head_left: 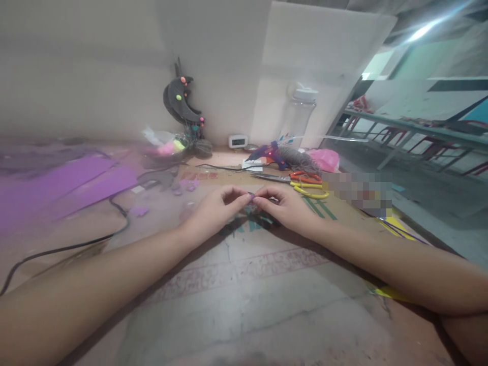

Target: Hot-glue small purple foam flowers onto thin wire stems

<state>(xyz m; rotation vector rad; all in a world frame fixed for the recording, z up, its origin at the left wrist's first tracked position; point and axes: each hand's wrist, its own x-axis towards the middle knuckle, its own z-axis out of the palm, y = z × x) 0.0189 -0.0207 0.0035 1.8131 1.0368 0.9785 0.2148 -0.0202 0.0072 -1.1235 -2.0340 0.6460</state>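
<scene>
Over the middle of the cardboard-covered table, my left hand (225,202) and my right hand (277,204) meet at the fingertips. Between them they pinch a small purple piece (251,197), too small and too covered by fingers to name its kind. Thumb and forefinger are closed on each side. Just beyond my right hand lie scissors with orange handles (305,177) and a pair with yellow handles (313,191). Small purple scraps (187,186) rest beyond my left hand.
Purple sheets (87,180) spread at the left, near a black cable (68,248). Along the wall stand a dark crescent decoration (177,101), a small digital clock (238,141), a blue glue gun (270,152), grey yarn (295,156) and a clear bottle (301,117).
</scene>
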